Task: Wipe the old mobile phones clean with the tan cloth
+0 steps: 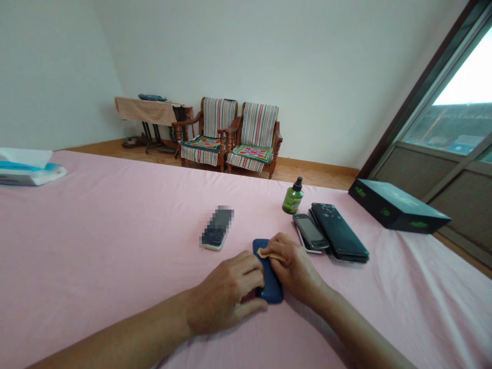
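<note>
A dark blue phone (pixel 272 287) lies flat on the pink sheet, its blue side up. My left hand (pixel 228 292) grips its left edge with curled fingers, steadying it on the sheet. In my right hand (pixel 295 266) is a small tan cloth (pixel 265 253), pinched and pressed against the phone's upper part. Part of the cloth is hidden under the fingers. Beyond my left hand, a phone (pixel 217 225), partly pixelated, rests on something pale. To the right of my right hand, a grey phone (pixel 310 231) lies beside a stack of larger black phones or tablets (pixel 338 230).
A green spray bottle (pixel 292 197) with a black top stands behind the devices. Farther right is a black box (pixel 400 205) with green markings. A tissue pack (pixel 31 166) lies at the left edge of the pink sheet (pixel 115 215). Two wooden chairs (pixel 253 128) stand against the wall.
</note>
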`<state>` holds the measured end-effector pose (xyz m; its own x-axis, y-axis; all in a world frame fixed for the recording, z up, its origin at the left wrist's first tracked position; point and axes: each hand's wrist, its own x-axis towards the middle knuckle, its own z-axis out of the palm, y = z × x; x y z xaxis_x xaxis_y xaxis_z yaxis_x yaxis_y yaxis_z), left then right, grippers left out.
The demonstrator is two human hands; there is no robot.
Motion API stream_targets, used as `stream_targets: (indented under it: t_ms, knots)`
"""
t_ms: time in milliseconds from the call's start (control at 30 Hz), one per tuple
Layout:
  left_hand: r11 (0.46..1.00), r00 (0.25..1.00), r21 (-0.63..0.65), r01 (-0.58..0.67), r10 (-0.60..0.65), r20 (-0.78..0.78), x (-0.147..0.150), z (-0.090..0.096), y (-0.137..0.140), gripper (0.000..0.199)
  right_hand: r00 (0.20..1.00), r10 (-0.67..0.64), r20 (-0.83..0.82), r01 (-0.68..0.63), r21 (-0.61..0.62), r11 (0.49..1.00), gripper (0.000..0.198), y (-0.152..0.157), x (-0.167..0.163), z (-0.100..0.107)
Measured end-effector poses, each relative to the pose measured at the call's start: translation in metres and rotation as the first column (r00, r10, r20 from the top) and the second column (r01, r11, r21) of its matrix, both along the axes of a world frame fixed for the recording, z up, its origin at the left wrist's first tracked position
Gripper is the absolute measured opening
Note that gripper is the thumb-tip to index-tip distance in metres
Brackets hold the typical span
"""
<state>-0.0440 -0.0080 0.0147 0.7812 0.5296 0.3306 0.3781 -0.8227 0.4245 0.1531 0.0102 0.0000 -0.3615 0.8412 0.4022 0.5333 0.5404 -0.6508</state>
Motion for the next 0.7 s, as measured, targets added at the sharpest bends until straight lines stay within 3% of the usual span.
stream_targets:
  t_ms: [133, 300, 433, 533, 600, 700]
  knots:
    - [0.997, 0.998, -0.031, -0.066, 0.067, 0.011, 0.0, 0.0, 0.0, 0.029, 0.997, 0.08, 0.018, -0.077, -0.125, 0.989, 0.031, -0.011, 0.005, 0.012]
    - [0.978, 0.987, -0.14, -0.155, 0.16, 0.019, 0.001, 0.003, 0.0, 0.043, 0.975, 0.213, -0.067, -0.223, -0.258, 0.94, 0.038, -0.016, 0.011, 0.022]
    - [0.965, 0.979, -0.191, -0.182, 0.196, 0.056, 0.001, 0.0, 0.004, 0.06, 0.944, 0.317, -0.087, -0.327, -0.356, 0.875, 0.04, -0.019, 0.016, 0.032]
    - [0.96, 0.978, -0.217, -0.176, 0.196, 0.071, 0.0, -0.002, 0.007, 0.063, 0.918, 0.38, -0.112, -0.392, -0.4, 0.829, 0.041, -0.02, 0.017, 0.035]
    - [0.957, 0.978, -0.233, -0.173, 0.195, 0.075, 0.0, -0.003, 0.008, 0.062, 0.947, 0.293, -0.134, -0.321, -0.331, 0.887, 0.041, -0.016, 0.015, 0.032]
    - [0.952, 0.976, -0.258, -0.164, 0.196, 0.101, 0.0, -0.004, 0.009, 0.068, 0.988, 0.055, -0.143, -0.071, -0.113, 0.991, 0.037, -0.007, 0.007, 0.019]
